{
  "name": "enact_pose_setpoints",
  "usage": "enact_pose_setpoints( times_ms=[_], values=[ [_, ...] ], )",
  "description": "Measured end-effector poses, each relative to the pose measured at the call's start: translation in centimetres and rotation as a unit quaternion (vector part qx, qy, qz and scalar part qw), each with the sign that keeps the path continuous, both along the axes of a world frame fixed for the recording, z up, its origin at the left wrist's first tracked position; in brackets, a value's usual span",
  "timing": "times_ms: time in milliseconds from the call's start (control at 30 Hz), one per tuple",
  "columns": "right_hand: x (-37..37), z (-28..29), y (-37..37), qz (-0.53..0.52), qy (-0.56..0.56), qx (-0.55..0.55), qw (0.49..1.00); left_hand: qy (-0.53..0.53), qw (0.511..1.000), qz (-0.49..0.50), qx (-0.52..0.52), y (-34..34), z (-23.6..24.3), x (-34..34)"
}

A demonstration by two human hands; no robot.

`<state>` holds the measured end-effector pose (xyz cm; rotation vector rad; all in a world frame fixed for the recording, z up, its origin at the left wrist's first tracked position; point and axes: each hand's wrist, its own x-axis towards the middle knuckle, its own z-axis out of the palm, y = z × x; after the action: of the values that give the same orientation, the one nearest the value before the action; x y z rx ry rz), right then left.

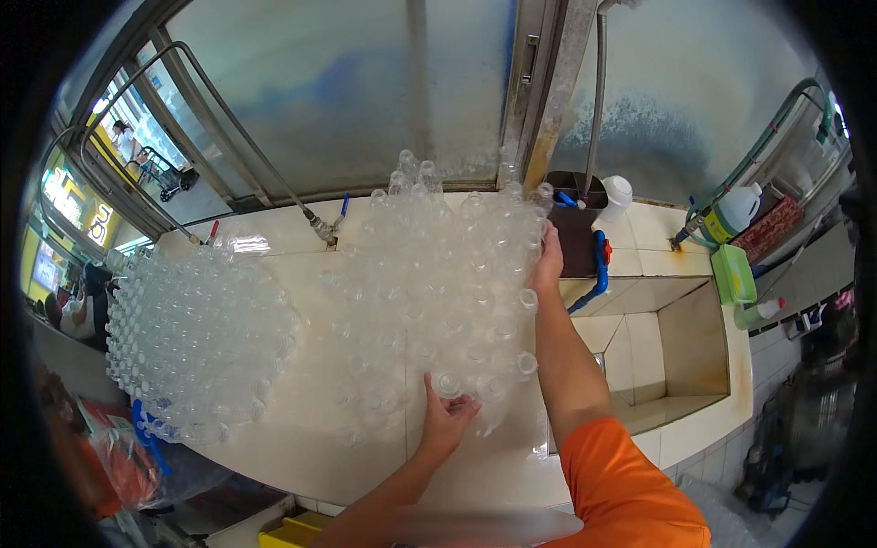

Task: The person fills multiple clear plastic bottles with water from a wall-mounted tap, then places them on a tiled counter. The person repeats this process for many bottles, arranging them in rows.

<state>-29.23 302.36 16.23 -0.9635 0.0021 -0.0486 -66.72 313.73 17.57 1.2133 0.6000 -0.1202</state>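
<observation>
Many clear plastic bottles [438, 283] stand packed together in the middle of the tiled counter [320, 457], their round mouths facing up. At the near edge of this group, my left hand [445, 422] has its thumb and fingers apart around a clear plastic bottle [448, 384]. My right hand [549, 260] reaches along the right side and lies against the outer bottles, fingers stretched forward and partly hidden by them. Further left, a second dense pack of clear bottles [201, 338] stands close together; a clear wrap around it cannot be made out for sure.
A tiled basin [658, 365] is sunk into the counter at right, by a blue pipe with a red valve [600, 265]. Behind stand a dark container [577, 196], a white tub [617, 196] and a white jug [738, 210]. A metal pipe tap [322, 228] rises at the back left.
</observation>
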Motion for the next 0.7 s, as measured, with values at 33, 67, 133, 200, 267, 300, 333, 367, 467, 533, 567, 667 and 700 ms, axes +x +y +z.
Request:
enact_pose_setpoints(
  times_ms=[33,67,133,200,267,300,333,367,467,533,567,667,700],
  values=[
    [0.4,-0.1,0.0,0.012,0.021,0.002,1.000,0.001,1.000,-0.002,-0.005,0.0,0.1,0.2],
    [0.7,-0.4,-0.1,0.045,0.023,0.012,0.999,-0.001,1.000,0.001,-0.005,0.0,0.3,0.4],
    [1.6,-0.9,-0.2,0.054,0.060,-0.007,0.997,0.002,1.000,-0.002,-0.003,0.2,0.8,0.6],
    [2.7,-0.9,-0.3,0.061,0.059,-0.002,0.996,-0.003,1.000,-0.001,0.009,0.6,1.4,0.0],
    [3.4,-0.5,-0.5,0.033,0.078,0.008,0.996,0.028,0.997,-0.070,0.031,1.0,1.9,-2.0],
    [3.5,-0.1,-0.6,0.045,0.077,-0.006,0.996,0.038,0.993,-0.097,0.045,1.3,2.1,-3.5],
    [3.6,0.3,-0.6,0.076,0.073,0.003,0.994,0.052,0.987,-0.149,0.016,2.1,2.3,-5.3],
    [3.7,0.7,-0.7,0.092,0.090,0.004,0.992,0.055,0.979,-0.196,-0.022,3.2,2.4,-7.2],
    [3.5,1.5,-0.7,0.146,0.128,-0.013,0.981,0.089,0.964,-0.249,-0.018,7.0,2.4,-13.6],
    [3.6,1.7,-0.9,0.145,0.116,-0.054,0.981,0.148,0.956,-0.250,0.027,11.3,2.6,-17.1],
    [3.4,1.7,-1.3,0.158,0.108,-0.031,0.981,0.204,0.948,-0.237,0.063,13.1,2.6,-18.4],
    [2.4,1.7,-2.8,0.108,0.073,0.004,0.991,0.160,0.977,0.046,0.134,18.1,3.3,-19.6],
    [1.1,1.6,-3.8,0.046,0.088,-0.016,0.995,0.147,0.967,0.167,0.125,19.3,3.1,-18.5]
  ],
)
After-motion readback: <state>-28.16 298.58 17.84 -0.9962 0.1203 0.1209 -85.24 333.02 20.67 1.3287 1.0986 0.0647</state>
